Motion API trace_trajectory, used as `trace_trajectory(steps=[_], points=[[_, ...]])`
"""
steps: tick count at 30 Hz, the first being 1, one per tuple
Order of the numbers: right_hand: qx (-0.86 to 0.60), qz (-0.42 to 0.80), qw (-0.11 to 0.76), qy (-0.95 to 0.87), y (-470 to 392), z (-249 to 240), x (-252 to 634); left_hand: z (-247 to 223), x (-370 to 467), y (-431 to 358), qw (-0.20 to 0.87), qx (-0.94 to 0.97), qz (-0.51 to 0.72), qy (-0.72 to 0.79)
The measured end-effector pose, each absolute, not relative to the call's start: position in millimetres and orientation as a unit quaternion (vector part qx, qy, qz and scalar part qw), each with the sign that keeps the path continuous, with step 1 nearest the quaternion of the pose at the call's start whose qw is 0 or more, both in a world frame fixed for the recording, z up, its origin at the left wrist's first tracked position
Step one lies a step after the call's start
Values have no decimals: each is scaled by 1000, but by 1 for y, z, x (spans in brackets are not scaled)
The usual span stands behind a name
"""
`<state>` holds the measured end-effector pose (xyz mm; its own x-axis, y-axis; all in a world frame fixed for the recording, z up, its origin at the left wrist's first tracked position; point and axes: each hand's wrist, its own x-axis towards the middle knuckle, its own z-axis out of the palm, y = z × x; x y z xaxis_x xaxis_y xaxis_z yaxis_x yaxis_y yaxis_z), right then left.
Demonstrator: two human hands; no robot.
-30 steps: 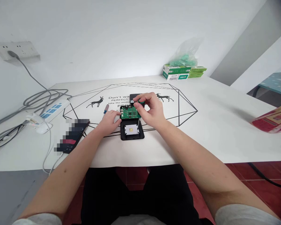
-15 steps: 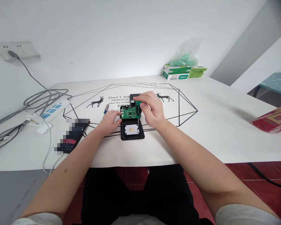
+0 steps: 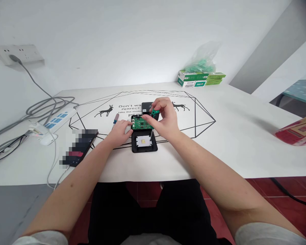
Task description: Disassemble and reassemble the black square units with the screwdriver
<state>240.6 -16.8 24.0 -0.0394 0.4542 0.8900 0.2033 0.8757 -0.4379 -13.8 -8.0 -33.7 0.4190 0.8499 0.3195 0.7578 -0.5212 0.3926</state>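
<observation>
My right hand grips a green-and-black screwdriver, fingers and thumb round its handle. The shaft slants down to the right edge of a pale metal plate set in a black plastic cover. Above that cover lies a green circuit board in a black case, partly under my right hand. My left hand holds the board's left edge, its fingertips and thumb against the case. Behind it a second screwdriver lies with its tip hidden. Another black piece is partly covered by my right hand.
A phone with a blurred screen lies left of my left forearm. Beyond it are a power strip and coiled grey cables. Green-and-white boxes under a plastic bag stand by the wall. A red package is far right.
My right fingers and thumb have shifted round the screwdriver handle, which now tilts more, its top further right. My left hand, the board and the cover stay in place.
</observation>
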Motion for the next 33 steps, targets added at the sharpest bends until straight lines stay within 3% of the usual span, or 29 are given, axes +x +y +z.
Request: trace_trajectory(steps=[4, 12, 28, 33], points=[[-220, 142, 642, -720, -17, 18, 239, -33, -13, -10, 95, 831, 246, 491], [-187, 35, 621, -760, -23, 27, 243, -29, -11, -12, 108, 826, 239, 500], [-193, 22, 616, -763, -20, 30, 247, -28, -10, -13, 118, 816, 242, 511], [-190, 88, 638, -741, -20, 27, 243, -29, -11, -12, 115, 822, 243, 503]])
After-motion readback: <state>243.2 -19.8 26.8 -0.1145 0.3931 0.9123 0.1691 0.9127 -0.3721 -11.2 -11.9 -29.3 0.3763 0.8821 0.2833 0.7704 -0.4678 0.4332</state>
